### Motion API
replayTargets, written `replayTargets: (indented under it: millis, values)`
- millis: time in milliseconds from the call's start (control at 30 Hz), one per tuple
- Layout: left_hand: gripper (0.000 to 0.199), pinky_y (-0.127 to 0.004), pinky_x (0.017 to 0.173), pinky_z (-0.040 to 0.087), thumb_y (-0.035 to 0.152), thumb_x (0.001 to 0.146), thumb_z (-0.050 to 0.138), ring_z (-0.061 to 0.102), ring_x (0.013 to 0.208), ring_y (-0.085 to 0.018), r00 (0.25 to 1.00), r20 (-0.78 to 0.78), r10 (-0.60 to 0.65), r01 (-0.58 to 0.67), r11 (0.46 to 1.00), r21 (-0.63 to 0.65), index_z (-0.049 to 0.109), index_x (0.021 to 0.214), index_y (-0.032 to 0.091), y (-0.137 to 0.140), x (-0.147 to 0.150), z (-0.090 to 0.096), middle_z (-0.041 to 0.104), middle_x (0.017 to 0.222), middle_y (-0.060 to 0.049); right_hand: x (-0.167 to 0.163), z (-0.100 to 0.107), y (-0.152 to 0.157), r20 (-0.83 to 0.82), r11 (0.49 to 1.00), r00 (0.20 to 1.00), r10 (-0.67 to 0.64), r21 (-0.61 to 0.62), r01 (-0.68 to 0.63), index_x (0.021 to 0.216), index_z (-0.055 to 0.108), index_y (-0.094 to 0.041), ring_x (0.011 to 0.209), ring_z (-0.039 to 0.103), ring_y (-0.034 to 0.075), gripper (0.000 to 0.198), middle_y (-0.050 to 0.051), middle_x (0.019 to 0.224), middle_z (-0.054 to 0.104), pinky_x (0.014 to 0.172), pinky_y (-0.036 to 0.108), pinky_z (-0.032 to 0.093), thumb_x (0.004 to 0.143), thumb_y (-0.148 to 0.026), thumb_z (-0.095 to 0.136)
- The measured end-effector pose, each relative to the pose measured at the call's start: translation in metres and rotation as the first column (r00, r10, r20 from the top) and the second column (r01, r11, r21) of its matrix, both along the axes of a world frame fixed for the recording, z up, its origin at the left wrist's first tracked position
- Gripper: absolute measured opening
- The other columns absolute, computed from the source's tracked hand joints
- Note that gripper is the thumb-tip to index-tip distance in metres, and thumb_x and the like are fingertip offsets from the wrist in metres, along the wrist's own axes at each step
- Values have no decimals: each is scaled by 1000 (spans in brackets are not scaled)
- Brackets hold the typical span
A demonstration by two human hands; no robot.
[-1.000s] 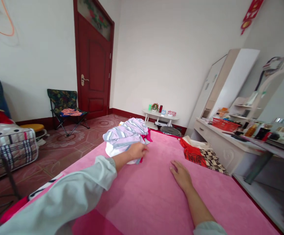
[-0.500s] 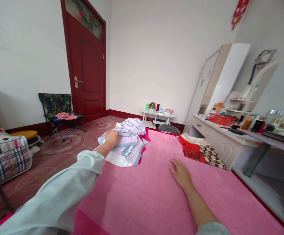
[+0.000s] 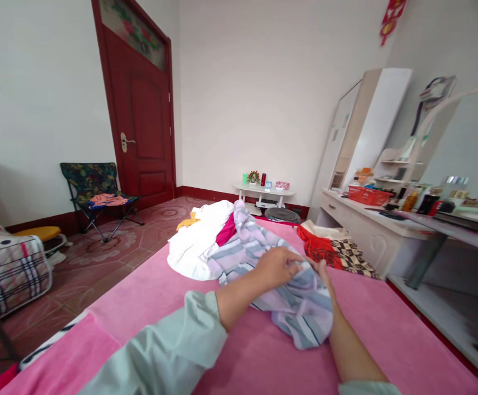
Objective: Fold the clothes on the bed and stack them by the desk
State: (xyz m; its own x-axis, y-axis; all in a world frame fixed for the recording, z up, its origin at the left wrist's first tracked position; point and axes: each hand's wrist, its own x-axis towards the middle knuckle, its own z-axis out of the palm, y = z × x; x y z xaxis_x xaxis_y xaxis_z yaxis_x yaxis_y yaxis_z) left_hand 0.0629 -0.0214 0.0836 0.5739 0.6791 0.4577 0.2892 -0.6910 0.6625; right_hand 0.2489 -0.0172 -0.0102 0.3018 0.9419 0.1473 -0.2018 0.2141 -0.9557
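A lilac garment with grey stripes (image 3: 259, 247) lies stretched and crumpled across the pink bed cover (image 3: 239, 367), its kind not clear from its folds. My left hand (image 3: 279, 266) is closed on its near right part, fingers curled inward. At the garment's right edge my right hand (image 3: 324, 277) grips the cloth, its fingers partly hidden by the fabric. Left of the striped cloth is a pile with a white garment (image 3: 197, 238), a magenta piece (image 3: 226, 230) and a bit of yellow cloth (image 3: 186, 221).
A red and patterned cloth (image 3: 325, 249) lies at the bed's right edge. Beyond it stands a white dressing table (image 3: 362, 225) with a red basket (image 3: 369, 195) and several bottles. A folding chair (image 3: 99, 189) stands by the door, and a low white table (image 3: 263, 191) at the back wall.
My left hand has pulled the striped garment from the pile to the right, uncovering white cloth beneath. My right hand, open on the bed before, has come to the garment's edge.
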Motion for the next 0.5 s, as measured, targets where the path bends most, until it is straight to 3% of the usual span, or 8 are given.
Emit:
replayTargets:
  millis: [133, 233, 333, 400, 500]
  values:
    - [23, -37, 89, 45, 26, 82, 59, 60, 97, -24, 969, -71, 237, -222, 960, 173, 71, 101, 25, 12, -17, -28, 68, 103, -9, 25, -4, 10, 50, 996, 996, -80, -41, 83, 91, 70, -17, 105, 63, 31, 74, 14, 102, 71, 92, 43, 47, 66, -82, 45]
    - [27, -39, 95, 41, 20, 80, 57, 56, 104, -26, 906, -89, 414, -393, 900, 185, 70, 103, 21, 34, -49, -41, 65, 107, -9, 29, -7, 11, 154, 985, 974, -169, -11, 172, 89, 71, -18, 109, 60, 31, 62, 11, 104, 71, 95, 41, 45, 56, -70, 65]
    - [33, -42, 97, 38, 21, 78, 58, 50, 112, -29, 804, -140, 578, -552, 812, 189, 67, 110, 19, 51, -82, -55, 59, 116, -11, 23, -6, 7, 277, 983, 945, -174, -2, 182, 91, 71, -18, 104, 62, 29, 55, 9, 102, 72, 92, 40, 47, 52, -57, 74]
    - [36, -42, 96, 38, 23, 76, 61, 48, 113, -29, 737, -206, 644, -614, 765, 193, 67, 112, 21, 57, -99, -64, 58, 118, -11, 20, -4, 6, 336, 984, 930, -151, -39, 174, 93, 71, -17, 98, 65, 27, 54, 9, 100, 72, 88, 38, 50, 53, -54, 72]
    - [37, -39, 94, 39, 30, 74, 65, 48, 111, -29, 674, -301, 674, -645, 736, 205, 68, 110, 23, 62, -114, -73, 60, 113, -10, 20, 1, 7, 401, 974, 903, -156, -91, 208, 94, 70, -17, 96, 65, 24, 52, 10, 103, 71, 85, 34, 51, 54, -51, 71]
